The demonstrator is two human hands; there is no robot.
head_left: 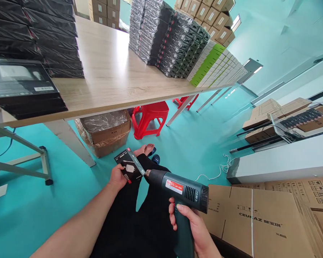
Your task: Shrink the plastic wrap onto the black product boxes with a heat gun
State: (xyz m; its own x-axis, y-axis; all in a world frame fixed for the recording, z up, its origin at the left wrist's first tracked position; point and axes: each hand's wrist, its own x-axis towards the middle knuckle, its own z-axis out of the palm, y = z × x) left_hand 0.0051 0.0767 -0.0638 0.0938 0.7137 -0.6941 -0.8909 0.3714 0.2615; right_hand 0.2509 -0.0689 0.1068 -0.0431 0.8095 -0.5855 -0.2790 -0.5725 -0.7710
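My left hand [118,177] is closed on the edge of a small black charger box [129,167], printed with a white plug and cable, held above my lap. Wrapped around the handle of a dark green heat gun [174,188] is my right hand [187,218], thumb and fingers near the switch. The gun points left, and its metal nozzle is right beside the box's edge; I cannot tell whether they touch. On the table [104,82] to the left, a dark wrapped box [24,86] lies before a tall stack of black wrapped boxes [54,39].
More black wrapped boxes [167,39] and white-and-green boxes [215,68] are stacked along the table. Below stand an open carton [110,134] and a red stool [150,116]. Large cartons [247,215] are close on my right. A white cable [223,166] lies on the floor.
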